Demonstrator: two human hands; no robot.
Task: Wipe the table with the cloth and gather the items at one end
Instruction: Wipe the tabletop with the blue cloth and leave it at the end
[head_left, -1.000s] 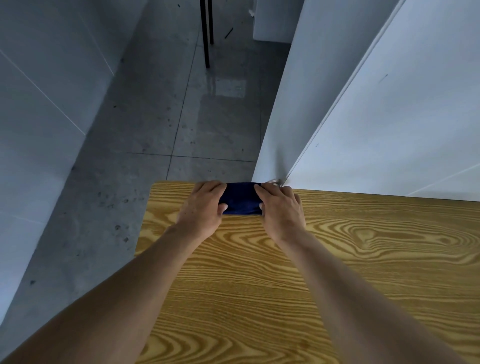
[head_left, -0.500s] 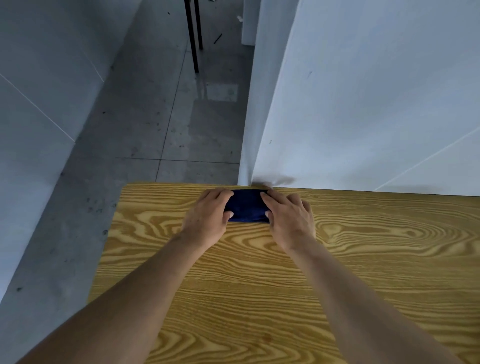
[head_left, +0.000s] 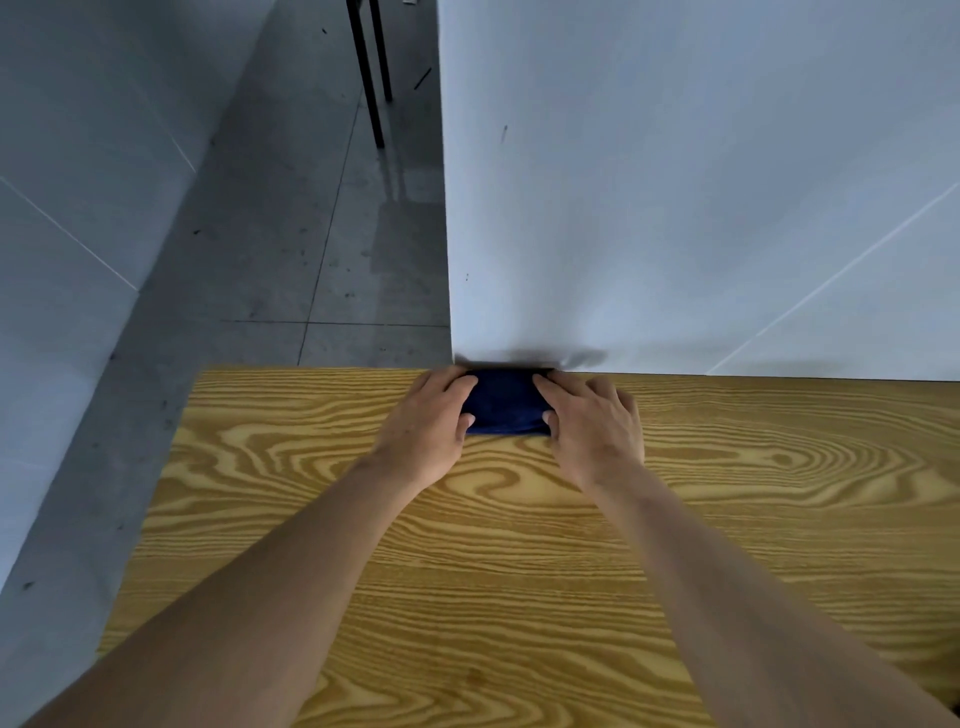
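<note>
The dark blue folded cloth (head_left: 503, 405) lies at the far edge of the yellow wooden table (head_left: 519, 571). The left hand (head_left: 431, 431) grips its left end, the right hand (head_left: 597, 431) its right end.

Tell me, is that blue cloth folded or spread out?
Folded: the cloth is a small compact pad between the left hand and right hand.

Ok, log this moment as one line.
step: wiping | cloth: at far edge of table, by wall | left hand: holds cloth's left end | right hand: holds cloth's right end
</note>
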